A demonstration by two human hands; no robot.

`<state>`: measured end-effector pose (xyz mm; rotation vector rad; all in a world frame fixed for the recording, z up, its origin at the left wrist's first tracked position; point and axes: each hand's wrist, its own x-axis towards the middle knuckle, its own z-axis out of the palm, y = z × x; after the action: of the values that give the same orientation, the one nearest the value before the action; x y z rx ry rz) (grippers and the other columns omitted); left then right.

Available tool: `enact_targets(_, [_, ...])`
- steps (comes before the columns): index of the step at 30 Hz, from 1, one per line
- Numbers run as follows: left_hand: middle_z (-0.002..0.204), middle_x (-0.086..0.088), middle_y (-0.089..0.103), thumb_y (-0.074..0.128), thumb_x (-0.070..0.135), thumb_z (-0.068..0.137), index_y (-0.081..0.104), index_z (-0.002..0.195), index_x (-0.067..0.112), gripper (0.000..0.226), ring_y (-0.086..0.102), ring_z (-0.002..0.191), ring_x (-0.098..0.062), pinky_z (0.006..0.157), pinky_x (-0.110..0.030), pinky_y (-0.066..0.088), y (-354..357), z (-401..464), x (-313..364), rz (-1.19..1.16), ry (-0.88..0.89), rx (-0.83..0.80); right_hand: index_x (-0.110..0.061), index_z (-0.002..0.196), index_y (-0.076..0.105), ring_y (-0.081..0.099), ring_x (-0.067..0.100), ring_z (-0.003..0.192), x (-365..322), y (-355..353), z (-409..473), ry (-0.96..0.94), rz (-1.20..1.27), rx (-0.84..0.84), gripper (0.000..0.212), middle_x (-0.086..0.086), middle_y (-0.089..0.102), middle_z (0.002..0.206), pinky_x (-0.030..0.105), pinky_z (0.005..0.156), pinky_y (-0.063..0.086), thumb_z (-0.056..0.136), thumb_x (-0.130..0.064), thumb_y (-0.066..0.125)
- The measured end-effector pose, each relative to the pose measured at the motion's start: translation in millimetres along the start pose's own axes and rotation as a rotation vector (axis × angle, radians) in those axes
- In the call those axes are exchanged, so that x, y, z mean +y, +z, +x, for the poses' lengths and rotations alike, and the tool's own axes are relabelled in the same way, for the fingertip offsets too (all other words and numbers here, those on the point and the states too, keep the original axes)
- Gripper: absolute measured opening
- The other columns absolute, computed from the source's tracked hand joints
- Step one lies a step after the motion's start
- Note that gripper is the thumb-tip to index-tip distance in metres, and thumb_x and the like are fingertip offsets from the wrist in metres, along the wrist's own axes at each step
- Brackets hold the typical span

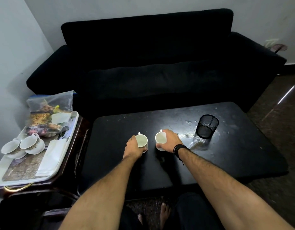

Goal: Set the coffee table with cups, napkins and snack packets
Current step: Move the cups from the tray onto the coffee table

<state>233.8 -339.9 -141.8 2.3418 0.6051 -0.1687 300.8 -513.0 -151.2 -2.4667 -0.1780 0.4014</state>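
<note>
**A:** On the black coffee table (235, 156), head view, what do I have under each hand?

**B:** Two plain white cups, side by side but apart, both upright on the table top. My left hand (133, 147) is wrapped around the left cup (142, 141) from its near-left side, fingers curled against the wall. My right hand (170, 141) is closed around the right cup (161, 140) from the right, thumb on the near side. Each cup's handle points away from me, toward the black sofa (151, 63).

**A:** What else stands on the table?

**B:** A black mesh pen holder (207, 126), upright, to the right of the right cup and clear of my hand. The surface near it shows pale scuffs and glare.

**A:** And the remaining items?

**B:** On the side table (77, 146) to my left lies a white tray (3, 170). It carries two patterned cups (22, 144) on saucers, touching each other, at its left. White napkins (51, 156) lie flat along its right side. A clear bag of snack packets (47, 113) sits at its far end; I cannot tell how many packets it holds.

**A:** Anything on the wrists?

**B:** A dark band (178, 147) on my right wrist.
</note>
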Motion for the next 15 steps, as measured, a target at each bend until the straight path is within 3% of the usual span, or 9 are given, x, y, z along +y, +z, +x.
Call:
enact_targets(3, [0.136,-0.009,0.05,0.079,0.029,0.072,0.036,0.138,0.01,0.081,0.052,0.123,-0.029,0.097,-0.042,0.049,-3.7,-1.9,0.6,0.053,-0.028,-0.032,-0.014,0.135,0.042,0.046,0.026,0.127,-5.6,-5.4,-4.4,-0.021,-0.055,0.017,0.095,0.006,0.049,0.134,0.035,0.1,0.042,0.059,-0.056,0.081])
enact_targets(6, [0.15,-0.01,0.036,0.08,0.019,0.071,0.015,0.152,0.01,0.105,0.042,0.135,-0.028,0.102,-0.04,0.044,-19.7,-2.9,-4.4,0.121,-0.023,-0.051,-0.016,0.148,0.029,0.035,0.025,0.14,-22.4,-17.3,-6.2,-0.045,-0.038,0.082,0.102,0.006,0.037,0.151,0.04,0.112,0.035,0.067,-0.058,0.075])
enact_targets(11, [0.159,-0.01,0.025,0.076,0.017,0.077,0.013,0.156,0.011,0.101,0.034,0.143,-0.027,0.111,-0.038,0.037,-78.3,-9.4,-21.3,0.144,0.006,0.055,-0.017,0.148,0.031,0.035,0.026,0.14,-79.4,-27.5,-5.9,-0.155,-0.065,0.107,0.091,0.007,0.036,0.151,0.041,0.111,0.037,0.075,-0.054,0.071])
enact_targets(15, [0.153,-0.009,0.034,0.071,0.02,0.079,0.026,0.152,0.012,0.086,0.04,0.138,-0.027,0.109,-0.04,0.04,-139.7,-27.3,-50.5,0.142,0.025,0.159,-0.02,0.142,0.038,0.041,0.027,0.134,-148.1,-7.2,-12.8,-0.267,-0.075,0.1,0.079,0.005,0.041,0.143,0.043,0.106,0.043,0.078,-0.053,0.069])
